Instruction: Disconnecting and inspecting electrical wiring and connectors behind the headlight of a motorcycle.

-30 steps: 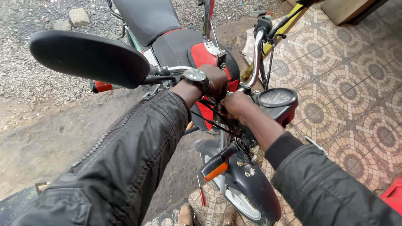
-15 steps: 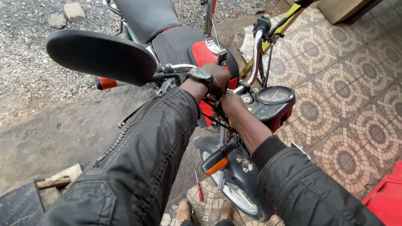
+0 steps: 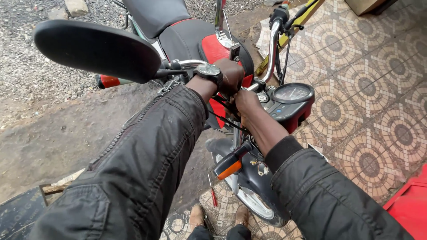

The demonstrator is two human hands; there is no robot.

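Handlebar (image 3: pixel 267 66) of a red and black motorcycle runs across the middle of the view, chrome and curving up to a black grip at the far end, and both hands meet at its centre clamp just beside the round speedometer (image 3: pixel 292 93). Left hand (image 3: pixel 232 75), with a wristwatch (image 3: pixel 208 71) on its wrist, is curled shut around the bar's middle. Right hand (image 3: pixel 246 101) is closed too, pressed against the clamp below the left; what its fingers pinch cannot be told. Thin black cables cross under the hands. A large black mirror (image 3: pixel 95 49) juts out on the near left, covering part of the seat (image 3: pixel 155 15). Below, an orange turn signal (image 3: pixel 229 166) sticks out over the front wheel (image 3: pixel 253 202), and a red-handled screwdriver (image 3: pixel 212 193) lies on the patterned tile floor (image 3: pixel 378 89).
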